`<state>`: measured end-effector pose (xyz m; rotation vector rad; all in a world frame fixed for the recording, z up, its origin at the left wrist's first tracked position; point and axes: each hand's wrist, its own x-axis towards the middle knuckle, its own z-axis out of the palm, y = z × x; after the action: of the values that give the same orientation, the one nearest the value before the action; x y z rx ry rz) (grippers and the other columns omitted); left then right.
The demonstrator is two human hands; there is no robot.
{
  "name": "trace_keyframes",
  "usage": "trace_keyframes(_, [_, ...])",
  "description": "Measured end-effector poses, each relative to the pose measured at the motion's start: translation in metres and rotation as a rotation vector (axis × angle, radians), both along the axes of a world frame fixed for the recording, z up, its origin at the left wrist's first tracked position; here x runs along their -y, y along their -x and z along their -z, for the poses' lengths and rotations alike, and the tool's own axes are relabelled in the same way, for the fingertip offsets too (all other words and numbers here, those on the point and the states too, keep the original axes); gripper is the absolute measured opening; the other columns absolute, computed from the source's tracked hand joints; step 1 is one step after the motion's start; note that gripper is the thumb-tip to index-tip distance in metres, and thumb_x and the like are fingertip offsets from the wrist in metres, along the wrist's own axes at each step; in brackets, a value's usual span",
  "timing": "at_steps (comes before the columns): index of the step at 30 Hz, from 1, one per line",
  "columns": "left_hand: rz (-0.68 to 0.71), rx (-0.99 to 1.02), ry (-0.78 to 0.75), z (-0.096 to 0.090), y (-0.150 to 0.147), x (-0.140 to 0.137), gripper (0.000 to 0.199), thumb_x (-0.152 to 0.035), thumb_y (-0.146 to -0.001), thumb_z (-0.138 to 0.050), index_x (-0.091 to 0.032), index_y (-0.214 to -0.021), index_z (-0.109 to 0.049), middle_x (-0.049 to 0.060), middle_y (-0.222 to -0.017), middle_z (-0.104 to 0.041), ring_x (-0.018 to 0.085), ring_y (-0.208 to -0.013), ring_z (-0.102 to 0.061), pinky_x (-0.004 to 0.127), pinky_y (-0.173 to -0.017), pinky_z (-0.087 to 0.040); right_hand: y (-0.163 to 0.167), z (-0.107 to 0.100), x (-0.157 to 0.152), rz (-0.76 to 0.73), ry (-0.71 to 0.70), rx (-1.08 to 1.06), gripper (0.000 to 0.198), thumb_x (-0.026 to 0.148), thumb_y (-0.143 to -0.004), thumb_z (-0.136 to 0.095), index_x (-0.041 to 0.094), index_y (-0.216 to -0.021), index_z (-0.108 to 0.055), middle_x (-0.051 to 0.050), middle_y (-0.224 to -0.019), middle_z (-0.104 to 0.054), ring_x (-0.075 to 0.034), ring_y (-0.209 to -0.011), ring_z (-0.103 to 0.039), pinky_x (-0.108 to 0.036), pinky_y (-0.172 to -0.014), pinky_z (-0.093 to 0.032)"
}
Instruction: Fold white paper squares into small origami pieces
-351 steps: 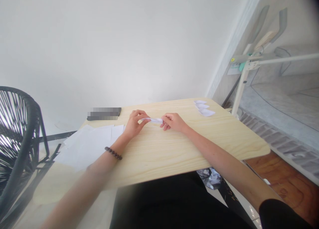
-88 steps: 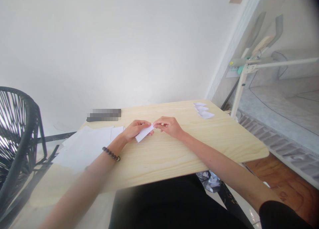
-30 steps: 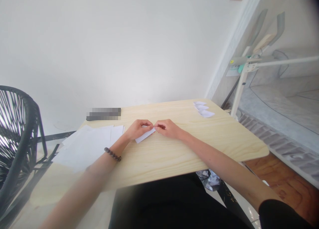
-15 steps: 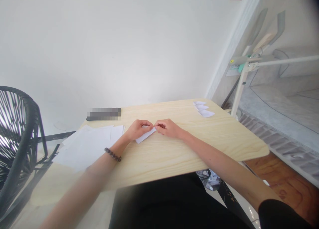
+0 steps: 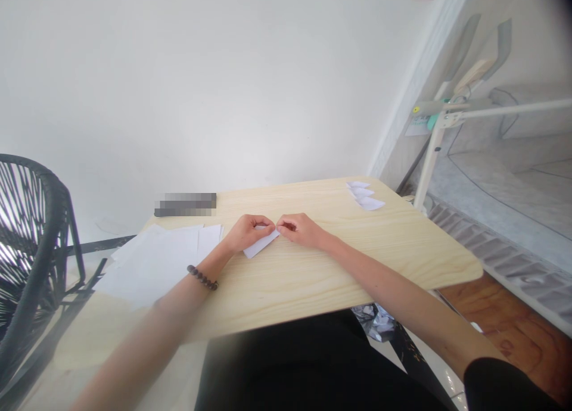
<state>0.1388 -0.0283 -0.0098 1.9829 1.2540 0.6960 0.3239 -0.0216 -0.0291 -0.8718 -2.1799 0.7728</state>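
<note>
Where the two forearms meet above the wooden table (image 5: 313, 280), I see both hands pinched on one small folded paper strip (image 5: 260, 244). Left hand (image 5: 245, 232): thumb and fingers closed on the strip's upper edge, with its lower corner jutting out just below the fingertips and resting on the table. Right hand (image 5: 300, 229): fingers curled, the tips clamped on the strip's right end, so that the two sets of fingertips nearly touch. One beaded bracelet (image 5: 202, 277) circles the left wrist, nearer to me than the fingers. To the left of the left fingers lies one loose spread of white paper sheets (image 5: 156, 262); how many sheets overlap I cannot tell. Beyond the fingers and to their left sits one dark flat object (image 5: 185, 204), blurred out. Farther off, well to the right of the right fingers, I count three small folded paper pieces (image 5: 364, 195) in a row near the far corner. One black wire chair (image 5: 31, 250) stands at far left.
</note>
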Motion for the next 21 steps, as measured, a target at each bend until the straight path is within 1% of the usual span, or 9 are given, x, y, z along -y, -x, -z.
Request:
trace_keyframes(3, [0.018, 0.018, 0.012, 0.0003, 0.0012, -0.0007, 0.035, -0.043, -0.070, -0.050, -0.013, -0.078, -0.065, 0.001, -0.062, -0.059, 0.009, -0.050, -0.045, 0.018, -0.043, -0.032, -0.0019, 0.0000, -0.0009, -0.014, 0.017, 0.011, 0.015, 0.023, -0.074, -0.043, 0.014, -0.072, -0.054, 0.003, -0.058, -0.048, -0.006, -0.052, -0.041, -0.018, -0.051, -0.032])
trace_keyframes(6, [0.022, 0.027, 0.049, 0.0003, 0.0029, -0.0013, 0.036, -0.044, -0.070, -0.050, -0.012, -0.080, -0.064, 0.002, -0.063, -0.060, 0.009, -0.050, -0.046, 0.018, -0.043, -0.032, -0.0045, -0.0009, -0.0010, -0.055, 0.111, 0.019, 0.015, 0.020, -0.074, -0.041, 0.014, -0.079, -0.053, 0.003, -0.057, -0.049, -0.006, -0.050, -0.043, -0.018, -0.050, -0.033])
trace_keyframes(9, [0.019, 0.028, 0.072, 0.0004, 0.0030, -0.0011, 0.037, -0.045, -0.070, -0.050, -0.012, -0.081, -0.064, 0.002, -0.065, -0.061, 0.010, -0.051, -0.047, 0.018, -0.043, -0.032, -0.0053, -0.0018, -0.0002, -0.076, 0.175, 0.014, 0.015, 0.021, -0.075, -0.039, 0.015, -0.079, -0.053, 0.003, -0.056, -0.049, -0.006, -0.048, -0.043, -0.018, -0.049, -0.033])
trace_keyframes(11, [0.000, 0.020, 0.058, 0.0005, 0.0020, -0.0006, 0.037, -0.046, -0.069, -0.051, -0.013, -0.080, -0.064, 0.002, -0.063, -0.060, 0.009, -0.050, -0.047, 0.018, -0.042, -0.032, -0.0043, -0.0022, 0.0007, -0.066, 0.158, 0.006, 0.015, 0.025, -0.076, -0.041, 0.015, -0.077, -0.052, 0.004, -0.054, -0.048, -0.006, -0.048, -0.042, -0.018, -0.049, -0.033])
trace_keyframes(13, [-0.020, 0.008, 0.037, 0.0006, 0.0007, 0.0000, 0.037, -0.046, -0.068, -0.052, -0.013, -0.077, -0.065, 0.001, -0.060, -0.059, 0.009, -0.049, -0.045, 0.018, -0.041, -0.031, -0.0027, -0.0022, 0.0015, -0.041, 0.105, 0.002, 0.016, 0.027, -0.076, -0.042, 0.015, -0.074, -0.052, 0.004, -0.055, -0.048, -0.006, -0.049, -0.041, -0.018, -0.049, -0.032])
trace_keyframes(16, [-0.030, -0.005, 0.020, 0.0006, -0.0002, 0.0004, 0.038, -0.047, -0.067, -0.052, -0.013, -0.077, -0.065, 0.000, -0.057, -0.057, 0.009, -0.047, -0.044, 0.018, -0.041, -0.030, -0.0014, -0.0025, 0.0016, -0.019, 0.038, 0.009, 0.016, 0.026, -0.076, -0.042, 0.014, -0.072, -0.052, 0.003, -0.056, -0.047, -0.006, -0.051, -0.040, -0.018, -0.050, -0.031])
trace_keyframes(19, [-0.010, 0.004, 0.024, 0.0004, 0.0007, 0.0001, 0.038, -0.046, -0.068, -0.051, -0.013, -0.079, -0.064, 0.001, -0.059, -0.058, 0.009, -0.049, -0.045, 0.018, -0.041, -0.031, -0.0029, -0.0036, 0.0008, -0.044, 0.046, 0.022, 0.013, 0.021, -0.074, -0.042, 0.015, -0.074, -0.053, 0.004, -0.056, -0.047, -0.006, -0.051, -0.039, -0.018, -0.050, -0.030])
trace_keyframes(21, [0.007, 0.024, 0.038, 0.0003, 0.0017, -0.0003, 0.038, -0.046, -0.069, -0.050, -0.012, -0.080, -0.064, 0.002, -0.063, -0.060, 0.010, -0.050, -0.047, 0.018, -0.042, -0.032, -0.0046, -0.0044, 0.0003, -0.070, 0.099, 0.034, 0.014, 0.019, -0.074, -0.041, 0.015, -0.079, -0.053, 0.004, -0.055, -0.047, -0.006, -0.050, -0.039, -0.018, -0.049, -0.031])
